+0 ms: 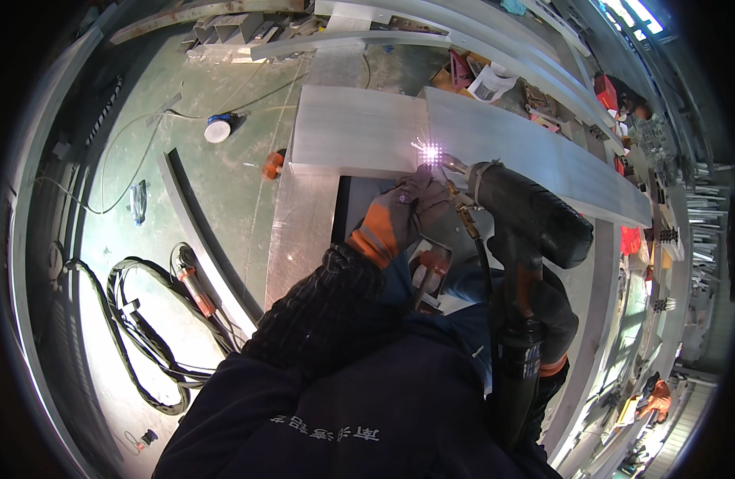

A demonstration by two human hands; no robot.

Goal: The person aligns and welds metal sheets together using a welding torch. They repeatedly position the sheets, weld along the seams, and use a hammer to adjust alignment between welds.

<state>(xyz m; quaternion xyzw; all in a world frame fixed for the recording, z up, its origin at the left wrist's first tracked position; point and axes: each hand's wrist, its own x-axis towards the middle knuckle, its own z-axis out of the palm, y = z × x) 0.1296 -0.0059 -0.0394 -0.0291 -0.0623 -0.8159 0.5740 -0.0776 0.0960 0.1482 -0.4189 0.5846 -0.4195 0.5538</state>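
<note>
A bright arc with sparks burns at the seam where two flat silver metal beams [359,128] [527,152] meet. My right hand [549,315], in a dark glove with an orange cuff, is wrapped round the handle of a black welding gun [531,211]. The gun's nozzle points left at the arc, and a thin hose with a brass fitting [466,215] runs beside it. My left hand [411,203], in a grey and orange glove, is at the beams' near edge, just below the arc. Its fingers are drawn together by the nozzle; what they pinch is hidden.
Left of me, a long metal bar [204,247], an angle grinder [193,283] and coiled black cable [116,319] lie on the green floor. An orange-headed mallet [273,165] and a blue-white round object [218,130] are farther off. Long metal profiles [495,52] stretch across the back and right.
</note>
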